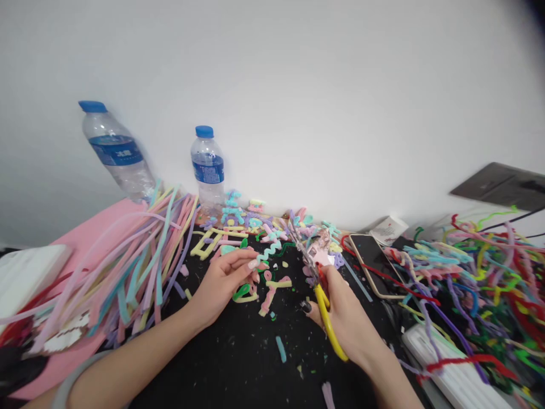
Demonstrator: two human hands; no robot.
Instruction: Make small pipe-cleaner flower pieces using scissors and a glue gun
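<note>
My left hand point(225, 281) pinches a pale mint pipe cleaner point(271, 250) bent into a wavy zigzag, its free end pointing up and right. In my right hand point(347, 318) is a pair of scissors point(327, 326) with yellow handles; the metal blades point up and left, apart from the wavy piece. Below my left fingers lie a pink and yellow shaped pipe cleaner piece point(271, 294) and a green loop point(242, 292). A short blue offcut point(281, 349) rests nearer on the black work surface point(238, 363).
Long pastel pipe cleaners point(140, 261) are heaped at left on a pink sheet point(104, 224). Two bottles point(208, 169) stand by the wall. Finished-looking small shapes point(234, 213) crowd the back. At right are a phone point(377, 264), tangled coloured pipe cleaners point(489, 284) and a white box point(453, 369).
</note>
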